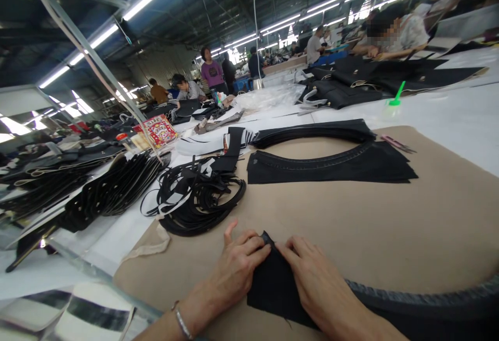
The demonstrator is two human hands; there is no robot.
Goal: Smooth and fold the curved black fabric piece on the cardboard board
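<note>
A black fabric piece [273, 286] lies on the tan work mat [429, 226] close to me. My left hand [237, 268] pinches its far corner between thumb and fingers. My right hand [315, 278] lies flat on the piece, fingertips beside the same corner. A curved stitched black strip [421, 297] runs from under my right wrist to the right edge. My left wrist wears a thin bracelet [182, 323].
A curved black panel [331, 167] and a stack of like panels [312, 133] lie further back on the mat. A tangle of black straps [198, 198] sits at left, rows of black pieces [101, 190] beyond. Other people work at the far tables.
</note>
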